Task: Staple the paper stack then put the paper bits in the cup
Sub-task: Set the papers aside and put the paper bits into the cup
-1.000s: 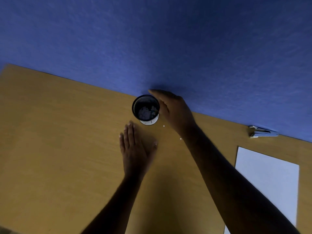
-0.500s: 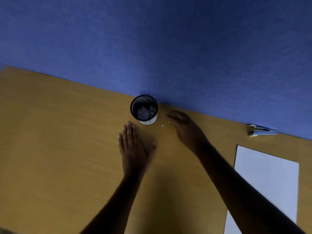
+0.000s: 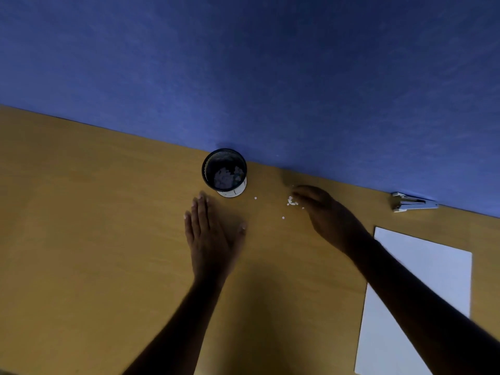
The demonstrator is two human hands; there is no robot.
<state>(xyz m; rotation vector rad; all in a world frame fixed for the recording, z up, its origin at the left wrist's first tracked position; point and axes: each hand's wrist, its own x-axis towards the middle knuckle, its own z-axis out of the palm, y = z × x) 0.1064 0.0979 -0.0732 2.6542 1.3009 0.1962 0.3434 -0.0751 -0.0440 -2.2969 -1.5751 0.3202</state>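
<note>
Right of the cup (image 3: 224, 173), bits (image 3: 291, 201) are gathered under curled right-hand fingers (image 3: 303, 192) for scooping; left hand (image 3: 212, 236) is laid flat.

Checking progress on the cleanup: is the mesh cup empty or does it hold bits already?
Not empty. The upright mesh cup shows a pale heap of paper bits on its bottom.

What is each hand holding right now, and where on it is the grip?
Left hand: nothing, it lies flat on the table. Right hand: fingertips at a small clump of paper bits; whether they pinch it cannot be told.
</note>
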